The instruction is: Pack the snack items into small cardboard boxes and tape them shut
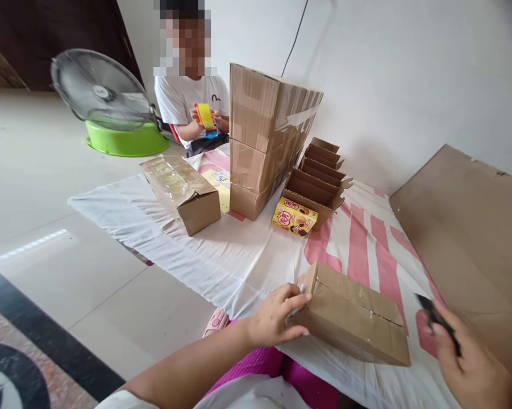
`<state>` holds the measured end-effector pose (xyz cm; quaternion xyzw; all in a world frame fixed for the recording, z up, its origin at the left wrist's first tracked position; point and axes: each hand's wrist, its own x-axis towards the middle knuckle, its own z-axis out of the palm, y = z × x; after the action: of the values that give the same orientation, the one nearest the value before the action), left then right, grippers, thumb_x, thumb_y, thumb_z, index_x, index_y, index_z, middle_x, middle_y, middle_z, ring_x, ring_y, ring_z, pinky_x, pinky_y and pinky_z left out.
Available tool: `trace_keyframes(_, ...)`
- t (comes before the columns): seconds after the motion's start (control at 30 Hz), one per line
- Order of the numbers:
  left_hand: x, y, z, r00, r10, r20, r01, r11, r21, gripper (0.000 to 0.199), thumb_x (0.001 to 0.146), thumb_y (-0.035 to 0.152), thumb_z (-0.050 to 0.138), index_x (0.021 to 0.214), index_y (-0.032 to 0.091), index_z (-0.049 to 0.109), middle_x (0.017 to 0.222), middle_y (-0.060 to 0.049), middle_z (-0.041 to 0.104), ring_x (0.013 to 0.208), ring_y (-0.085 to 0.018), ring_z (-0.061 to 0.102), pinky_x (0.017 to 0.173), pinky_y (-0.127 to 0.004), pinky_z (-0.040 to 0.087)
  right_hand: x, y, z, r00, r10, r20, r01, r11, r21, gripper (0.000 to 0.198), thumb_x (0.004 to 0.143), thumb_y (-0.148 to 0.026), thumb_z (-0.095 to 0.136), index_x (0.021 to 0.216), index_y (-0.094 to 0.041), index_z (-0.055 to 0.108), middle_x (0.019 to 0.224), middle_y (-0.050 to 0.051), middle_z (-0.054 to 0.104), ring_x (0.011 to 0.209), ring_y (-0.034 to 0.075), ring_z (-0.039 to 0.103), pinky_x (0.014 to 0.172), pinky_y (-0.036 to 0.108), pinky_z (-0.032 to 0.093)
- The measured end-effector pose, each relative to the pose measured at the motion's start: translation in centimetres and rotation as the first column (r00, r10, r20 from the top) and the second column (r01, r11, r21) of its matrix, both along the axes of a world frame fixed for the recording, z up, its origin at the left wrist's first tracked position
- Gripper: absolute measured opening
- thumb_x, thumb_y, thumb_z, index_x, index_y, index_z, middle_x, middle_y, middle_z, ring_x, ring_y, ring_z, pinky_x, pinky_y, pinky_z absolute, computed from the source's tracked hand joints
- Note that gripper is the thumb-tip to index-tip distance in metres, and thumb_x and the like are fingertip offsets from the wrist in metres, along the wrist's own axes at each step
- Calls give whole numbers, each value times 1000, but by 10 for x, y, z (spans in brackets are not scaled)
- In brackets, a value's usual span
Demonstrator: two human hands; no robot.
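Before me a long cardboard box (pixel 358 318) lies on the cloth, its top seam showing down the middle. My left hand (pixel 279 315) grips the near-left end of this box, thumb low and fingers at the upper edge. A bit of clear tape shows by those fingers. Off the box's right end, my right hand (pixel 464 346) is closed around a utility knife (pixel 437 321) with a dark blade end pointing up and left. Blade and box are apart. Part of the right hand is blurred.
Tall stacked cartons (pixel 264 142) stand mid-table beside open cartons (pixel 315 182) and a yellow snack box (pixel 294 217). Left is a taped carton (pixel 183 193); right, a large cardboard piece (pixel 469 238). Across, a person (pixel 191 108) holds a tape dispenser (pixel 205 119). A fan (pixel 102 91) stands behind.
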<state>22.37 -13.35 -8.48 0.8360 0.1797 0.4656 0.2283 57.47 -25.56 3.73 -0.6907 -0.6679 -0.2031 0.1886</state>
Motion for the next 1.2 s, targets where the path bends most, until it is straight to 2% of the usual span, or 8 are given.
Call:
trace_keyframes(0.07, 4, -1, 9, 1000, 30, -9, -30, 999, 29, 47, 95, 46, 46, 137, 26, 37, 93, -6, 54, 82, -19, 56, 74, -32, 49, -42, 23, 25, 959, 261, 111, -253, 964, -80, 42, 95, -35, 42, 135, -27, 53, 114, 6, 69, 89, 20, 69, 73, 30, 54)
trace_keyframes(0.17, 9, 0, 14, 999, 48, -22, -47, 998, 34, 35, 97, 38, 43, 129, 24, 44, 87, -5, 54, 74, -17, 54, 68, -29, 46, -90, 52, 41, 863, 464, 202, -420, 879, -226, 46, 95, -17, 37, 137, -30, 50, 108, 3, 71, 83, 14, 68, 70, 26, 54)
trace_keyframes(0.47, 10, 1, 6, 999, 7, 49, -6, 1000, -9, 33, 97, 34, 44, 129, 25, 42, 86, -4, 54, 72, -16, 53, 65, -27, 46, -129, 88, 39, 736, 575, 358, -438, 807, -396, 56, 82, 1, 42, 130, -24, 56, 99, 5, 69, 74, 16, 64, 65, 30, 51)
trace_keyframes(0.73, 10, 0, 2, 1000, 10, 11, -10, 1000, -21, 37, 95, 25, 47, 131, 25, 40, 90, -5, 55, 75, -16, 57, 69, -29, 48, -101, 70, 54, 695, 594, 405, -420, 793, -442, 61, 75, 6, 38, 124, -23, 59, 85, 2, 65, 63, 14, 58, 55, 28, 43)
trace_keyframes(0.9, 10, 0, 1, 1000, 14, 11, -14, 1000, -23, 37, 95, 24, 47, 131, 26, 40, 88, -4, 55, 74, -17, 57, 66, -28, 48, -58, 47, 49, 772, 536, 341, -326, 795, -511, 70, 71, 10, 35, 123, -30, 61, 84, 0, 65, 63, 13, 59, 55, 26, 42)
trace_keyframes(0.97, 11, 1, 0, 1000, 14, 14, -14, 1000, -27, 37, 95, 23, 47, 132, 26, 40, 88, -4, 54, 75, -17, 57, 66, -28, 48, -37, 34, 48, 822, 472, 318, -262, 810, -525, 72, 75, 9, 34, 127, -35, 58, 85, -2, 65, 65, 13, 60, 56, 24, 42)
trace_keyframes(1.07, 11, 1, -1, 1000, 13, 28, -12, 1000, -28, 41, 95, 22, 47, 134, 27, 38, 88, -4, 54, 75, -17, 56, 66, -28, 49, -8, 15, 49, 914, 336, 225, -173, 827, -534, 54, 90, -7, 38, 128, -40, 58, 81, -3, 65, 64, 13, 61, 53, 23, 43)
trace_keyframes(1.2, 12, -2, -2, 1000, 17, 26, -16, 999, -39, 45, 95, 20, 46, 137, 29, 35, 87, -3, 53, 74, -17, 55, 66, -29, 49, 25, -5, 34, 991, 103, -80, -130, 840, -526, 36, 96, -33, 43, 129, -41, 57, 101, -2, 72, 78, 15, 68, 63, 25, 53)
